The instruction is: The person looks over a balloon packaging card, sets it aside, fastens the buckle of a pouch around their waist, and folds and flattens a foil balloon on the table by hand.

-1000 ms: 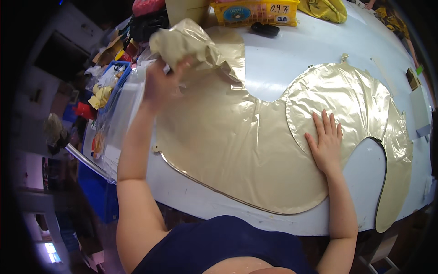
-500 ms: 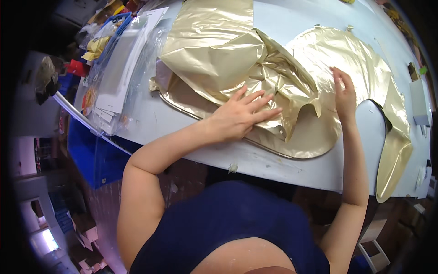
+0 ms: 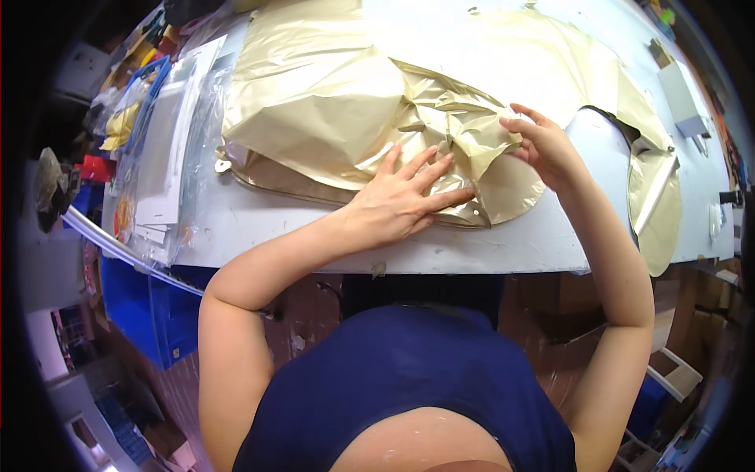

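Note:
A flat, uninflated gold foil balloon (image 3: 314,102) lies across the table, its surface creased and folded over in the middle. My left hand (image 3: 393,200) rests palm down on it with the fingers spread, near its front edge. At the bunched folds, my right hand (image 3: 548,149) has its thumb and fingers closed on the raised foil edge. A rounded end of the foil shows below that hand. Farther right lies a curved gold foil part (image 3: 657,197) reaching the table's front edge; I cannot tell whether it is joined to the rest.
The white table (image 3: 314,250) carries clear plastic sleeves with white sheets (image 3: 161,177) at left, beside a blue basket (image 3: 145,82) and a red object (image 3: 96,168). A blue bin (image 3: 141,303) stands below the left edge. A white box (image 3: 683,98) sits at far right.
My right hand has come left and closed on the foil's folded edge, where it was over the foil farther right. My left hand stays flat on the foil. The view has shifted.

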`<state>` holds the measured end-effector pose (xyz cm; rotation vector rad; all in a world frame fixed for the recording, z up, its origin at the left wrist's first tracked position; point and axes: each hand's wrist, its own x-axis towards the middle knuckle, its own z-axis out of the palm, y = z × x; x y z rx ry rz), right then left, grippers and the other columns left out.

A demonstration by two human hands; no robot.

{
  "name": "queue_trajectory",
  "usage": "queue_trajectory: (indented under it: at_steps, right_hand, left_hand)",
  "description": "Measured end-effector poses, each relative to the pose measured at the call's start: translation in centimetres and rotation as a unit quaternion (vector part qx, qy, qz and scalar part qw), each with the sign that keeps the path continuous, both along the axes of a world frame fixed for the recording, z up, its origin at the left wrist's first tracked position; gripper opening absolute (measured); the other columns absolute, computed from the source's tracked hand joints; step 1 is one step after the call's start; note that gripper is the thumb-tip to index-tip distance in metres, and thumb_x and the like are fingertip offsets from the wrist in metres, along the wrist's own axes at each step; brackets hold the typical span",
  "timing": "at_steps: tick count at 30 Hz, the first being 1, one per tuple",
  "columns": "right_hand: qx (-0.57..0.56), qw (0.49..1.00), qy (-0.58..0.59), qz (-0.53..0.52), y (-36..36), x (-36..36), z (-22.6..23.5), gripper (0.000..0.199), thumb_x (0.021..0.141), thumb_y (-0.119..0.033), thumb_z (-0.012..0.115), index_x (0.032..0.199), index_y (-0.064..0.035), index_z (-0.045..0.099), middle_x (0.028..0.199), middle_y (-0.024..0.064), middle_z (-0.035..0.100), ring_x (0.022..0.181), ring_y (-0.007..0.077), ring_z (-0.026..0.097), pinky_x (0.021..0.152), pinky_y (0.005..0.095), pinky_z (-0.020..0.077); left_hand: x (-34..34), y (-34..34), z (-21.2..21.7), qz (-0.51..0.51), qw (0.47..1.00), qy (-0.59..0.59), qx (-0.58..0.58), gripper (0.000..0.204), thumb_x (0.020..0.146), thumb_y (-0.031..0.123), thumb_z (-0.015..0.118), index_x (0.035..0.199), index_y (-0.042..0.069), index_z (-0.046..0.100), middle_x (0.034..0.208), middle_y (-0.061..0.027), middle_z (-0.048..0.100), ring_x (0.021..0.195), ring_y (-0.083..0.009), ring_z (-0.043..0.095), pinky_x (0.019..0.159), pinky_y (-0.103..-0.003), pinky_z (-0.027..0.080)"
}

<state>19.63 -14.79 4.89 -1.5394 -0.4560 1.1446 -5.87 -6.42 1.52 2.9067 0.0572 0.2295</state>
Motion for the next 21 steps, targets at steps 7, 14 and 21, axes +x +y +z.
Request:
queue_trajectory:
  at_steps: [7, 14, 21]
  right_hand:
    - [0.038, 0.983, -0.163, 0.076, 0.6, 6.2, 1.3, 0.053, 0.083, -0.005, 0.056, 0.136, -0.0077, 0.050, 0.098, 0.0064, 0.064, 0.085, 0.0091, 0.059, 0.075, 0.0232, 0.0468]
    - [-0.147, 0.706, -0.665, 0.195, 3.7, 2.6, 2.8, 0.044, 0.086, -0.016, 0.056, 0.129, -0.0058, 0.053, 0.104, 0.0154, 0.065, 0.094, 0.0294, 0.062, 0.086, 0.0371, 0.0502]
    - [0.065, 0.639, -0.724, 0.251, 13.9, 1.2, 3.1, 0.039, 0.092, -0.033, 0.059, 0.120, -0.0062, 0.061, 0.111, 0.0134, 0.062, 0.103, 0.0280, 0.059, 0.090, 0.0390, 0.0476]
  left_hand:
    - [-2.8, 0.5, 0.7, 0.099, 0.993, 0.014, 0.056, 0.059, 0.089, 0.049, 0.057, 0.143, 0.029, 0.042, 0.149, -0.0153, 0.035, 0.139, -0.0356, 0.031, 0.109, -0.066, 0.019]
    - [-5.7, 0.7, 1.0, 0.153, 0.987, 0.007, 0.041, 0.062, 0.087, 0.050, 0.061, 0.140, 0.021, 0.047, 0.146, -0.0159, 0.040, 0.136, -0.0339, 0.036, 0.111, -0.060, 0.021]
    - [-3.7, 5.7, 3.6, 0.182, 0.967, -0.152, 0.093, 0.053, 0.089, 0.042, 0.061, 0.135, 0.016, 0.053, 0.141, -0.0195, 0.045, 0.135, -0.0337, 0.036, 0.114, -0.054, 0.022]
